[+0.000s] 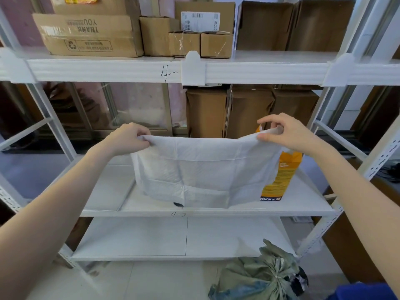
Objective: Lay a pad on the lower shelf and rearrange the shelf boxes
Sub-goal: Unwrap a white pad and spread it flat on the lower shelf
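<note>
The pad [201,172] hangs like a curtain between both hands, its long top edge running left to right, level with the shelf front. The left hand [127,138] is closed on the upper left corner; the right hand [285,133] pinches the upper right corner between thumb and fingers. The sheet drops below the hands, its lower edge just touching the lower shelf [104,191], in front of an orange box [281,176]. Brown boxes [249,111] stand behind. Laying it flat likely means carrying the top edge forward and down.
</note>
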### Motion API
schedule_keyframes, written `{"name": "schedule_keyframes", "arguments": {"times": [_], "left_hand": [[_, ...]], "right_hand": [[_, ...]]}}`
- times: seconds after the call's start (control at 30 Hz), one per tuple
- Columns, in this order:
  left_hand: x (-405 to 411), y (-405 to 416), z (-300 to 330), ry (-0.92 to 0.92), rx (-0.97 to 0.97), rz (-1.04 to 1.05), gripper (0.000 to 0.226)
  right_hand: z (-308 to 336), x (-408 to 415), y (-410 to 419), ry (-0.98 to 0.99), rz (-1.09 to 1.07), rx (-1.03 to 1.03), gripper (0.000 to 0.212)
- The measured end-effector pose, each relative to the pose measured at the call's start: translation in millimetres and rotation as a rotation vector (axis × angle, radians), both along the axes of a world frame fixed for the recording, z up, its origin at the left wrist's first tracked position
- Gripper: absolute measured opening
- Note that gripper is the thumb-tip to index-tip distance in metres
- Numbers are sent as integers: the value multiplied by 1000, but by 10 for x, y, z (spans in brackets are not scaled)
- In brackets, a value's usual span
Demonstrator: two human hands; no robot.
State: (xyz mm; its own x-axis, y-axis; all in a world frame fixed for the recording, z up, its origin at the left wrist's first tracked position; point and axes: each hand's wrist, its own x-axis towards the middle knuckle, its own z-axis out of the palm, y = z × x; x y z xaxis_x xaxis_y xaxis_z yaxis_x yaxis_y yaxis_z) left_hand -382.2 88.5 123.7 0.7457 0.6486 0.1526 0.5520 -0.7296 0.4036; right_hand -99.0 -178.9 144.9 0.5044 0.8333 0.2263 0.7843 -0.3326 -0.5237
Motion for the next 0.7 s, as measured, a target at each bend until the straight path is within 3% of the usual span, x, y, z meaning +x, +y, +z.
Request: {"name": "schedule_keyframes", "arguments": {"times": [0.17, 0.27, 0.37, 0.5, 0.7], "left_hand": [[19, -11, 62, -9, 30, 64, 19], [11, -42, 81, 90, -20, 39, 15], [4, -93, 74, 222, -79, -6, 50], [24, -165, 96, 262, -55, -108, 63], [325, -622, -78, 186, -275, -250, 38]], "right_hand": [[24, -86, 44, -198, 7, -74, 28], [47, -117, 74, -313, -55, -31, 32], [97, -137, 121, -265, -37, -65, 39], [194, -214, 162, -105, 85, 88, 34], [294, -323, 321, -82, 111, 331, 9]]}}
